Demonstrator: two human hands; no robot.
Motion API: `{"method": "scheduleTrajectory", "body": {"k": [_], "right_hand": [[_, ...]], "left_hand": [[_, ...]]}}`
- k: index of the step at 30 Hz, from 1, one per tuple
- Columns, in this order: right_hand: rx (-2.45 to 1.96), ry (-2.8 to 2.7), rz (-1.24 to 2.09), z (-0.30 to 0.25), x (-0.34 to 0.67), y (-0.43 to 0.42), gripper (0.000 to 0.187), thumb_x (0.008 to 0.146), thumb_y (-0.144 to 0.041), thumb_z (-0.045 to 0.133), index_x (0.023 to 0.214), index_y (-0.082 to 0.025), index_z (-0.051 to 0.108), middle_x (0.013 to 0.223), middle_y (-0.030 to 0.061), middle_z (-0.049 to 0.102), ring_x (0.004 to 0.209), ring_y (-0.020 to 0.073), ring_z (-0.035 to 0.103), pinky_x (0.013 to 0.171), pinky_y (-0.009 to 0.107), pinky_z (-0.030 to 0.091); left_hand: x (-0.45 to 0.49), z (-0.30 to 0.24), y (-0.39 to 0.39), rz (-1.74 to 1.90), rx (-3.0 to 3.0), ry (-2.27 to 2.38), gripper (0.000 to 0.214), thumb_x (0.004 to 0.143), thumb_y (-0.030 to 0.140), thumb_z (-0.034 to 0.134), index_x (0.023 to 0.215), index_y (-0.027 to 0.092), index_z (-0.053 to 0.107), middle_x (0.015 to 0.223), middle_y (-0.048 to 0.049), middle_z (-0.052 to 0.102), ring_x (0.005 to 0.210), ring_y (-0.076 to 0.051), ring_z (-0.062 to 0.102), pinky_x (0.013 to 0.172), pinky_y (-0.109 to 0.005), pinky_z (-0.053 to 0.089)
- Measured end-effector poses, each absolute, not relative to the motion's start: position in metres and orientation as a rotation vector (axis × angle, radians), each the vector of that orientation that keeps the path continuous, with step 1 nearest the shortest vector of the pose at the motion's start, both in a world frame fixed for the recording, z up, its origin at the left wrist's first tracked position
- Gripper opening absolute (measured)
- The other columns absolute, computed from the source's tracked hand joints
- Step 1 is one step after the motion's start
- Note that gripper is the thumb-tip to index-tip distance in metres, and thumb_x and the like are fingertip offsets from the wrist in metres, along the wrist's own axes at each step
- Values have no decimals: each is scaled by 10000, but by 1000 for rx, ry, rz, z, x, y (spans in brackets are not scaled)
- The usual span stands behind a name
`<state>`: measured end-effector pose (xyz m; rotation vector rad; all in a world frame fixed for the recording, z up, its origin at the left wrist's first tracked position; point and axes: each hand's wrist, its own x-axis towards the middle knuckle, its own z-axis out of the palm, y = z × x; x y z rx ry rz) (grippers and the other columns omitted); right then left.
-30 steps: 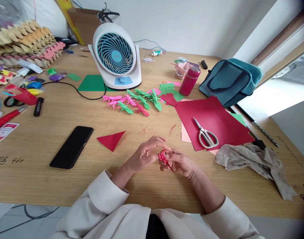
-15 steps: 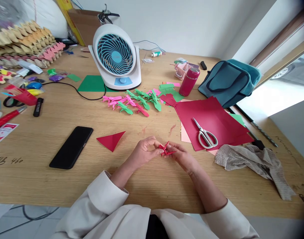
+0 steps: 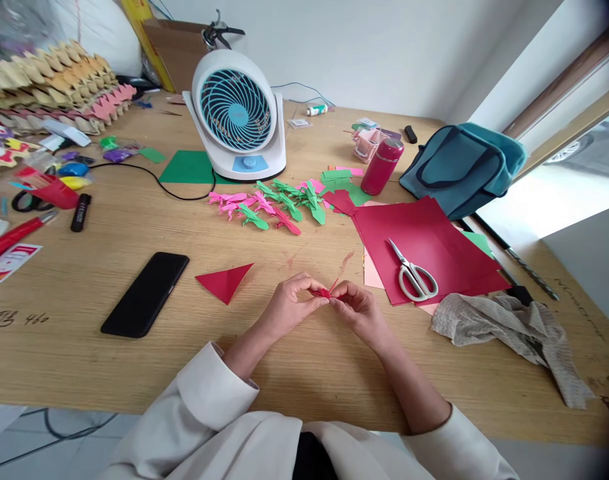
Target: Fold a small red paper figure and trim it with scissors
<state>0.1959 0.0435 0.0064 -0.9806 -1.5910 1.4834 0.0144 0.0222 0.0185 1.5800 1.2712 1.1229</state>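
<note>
Both hands meet over the wooden table (image 3: 134, 373), just above its surface. My left hand (image 3: 289, 305) and my right hand (image 3: 359, 310) pinch a small folded red paper piece (image 3: 323, 292) between their fingertips. Most of that piece is hidden by the fingers. A folded red paper triangle (image 3: 223, 282) lies on the table left of my left hand. A row of finished pink, green and red paper figures (image 3: 269, 203) lies farther back.
A black phone (image 3: 145, 293) lies at the left. Red paper sheets (image 3: 434, 233) with white scissors (image 3: 413, 275) on them are at the right, a crumpled cloth (image 3: 509, 327) beyond. A white fan (image 3: 237, 113), a red bottle (image 3: 381, 165) and a teal bag (image 3: 462, 167) stand at the back.
Both hands have risen a little away from me with the red paper piece. The right hand has turned, and the piece now shows less between the fingertips.
</note>
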Motion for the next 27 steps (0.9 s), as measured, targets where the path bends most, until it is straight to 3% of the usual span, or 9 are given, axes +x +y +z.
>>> {"method": "scheduleTrajectory", "body": {"k": [12, 17, 27], "right_hand": [[-961, -1444, 1681, 16, 193, 46, 345, 727, -515, 767, 730, -207, 612, 706, 0, 597, 655, 142, 517, 656, 286, 425], [-968, -1440, 1692, 19, 194, 46, 332, 733, -507, 763, 724, -208, 619, 693, -1, 604, 642, 141, 516, 647, 286, 429], [-987, -1474, 1577, 5, 194, 44, 283, 782, -467, 728, 778, -207, 616, 722, 5, 633, 644, 142, 544, 630, 281, 427]], "left_hand": [[17, 14, 21, 1102, 1490, 1202, 93, 819, 219, 687, 884, 156, 710, 868, -46, 686, 843, -156, 650, 783, -249, 511], [18, 14, 22, 1182, 1463, 1143, 102, 791, 239, 725, 836, 148, 730, 858, -60, 663, 810, -152, 640, 713, -234, 518], [18, 15, 21, 1129, 1388, 1220, 133, 765, 242, 742, 867, 159, 763, 825, -48, 700, 783, -158, 666, 725, -241, 526]]}}
